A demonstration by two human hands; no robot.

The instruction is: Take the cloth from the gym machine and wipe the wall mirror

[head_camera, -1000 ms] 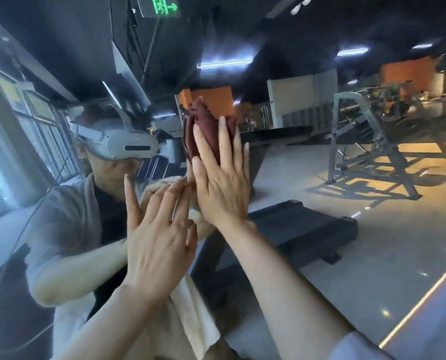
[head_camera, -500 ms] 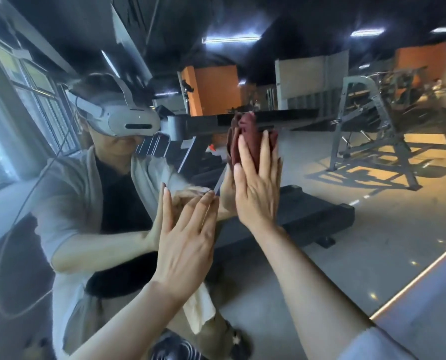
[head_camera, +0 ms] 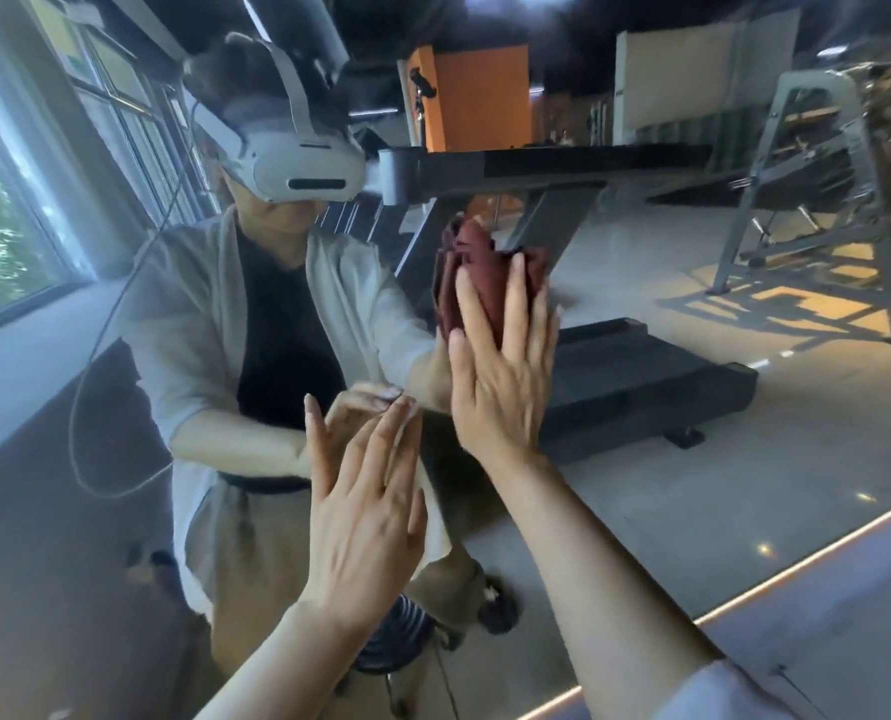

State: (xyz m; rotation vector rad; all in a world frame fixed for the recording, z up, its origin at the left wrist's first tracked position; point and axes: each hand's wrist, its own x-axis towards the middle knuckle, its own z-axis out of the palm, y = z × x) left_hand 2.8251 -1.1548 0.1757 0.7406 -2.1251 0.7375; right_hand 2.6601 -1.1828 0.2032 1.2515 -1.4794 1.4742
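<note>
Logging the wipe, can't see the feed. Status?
Right hand flat, pressing dark red cloth to wall mirror. Left hand open, fingers at the glass, holding nothing. Nothing blocking the glass.

The wall mirror (head_camera: 744, 511) carries the dark red cloth (head_camera: 485, 283), pressed flat against its glass. Its reflection shows a treadmill (head_camera: 641, 376) standing on the grey floor (head_camera: 693, 485).

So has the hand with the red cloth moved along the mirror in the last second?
Yes. The right hand pressing the cloth has slid down the mirror, from above the reflected treadmill's rail to below it.
</note>
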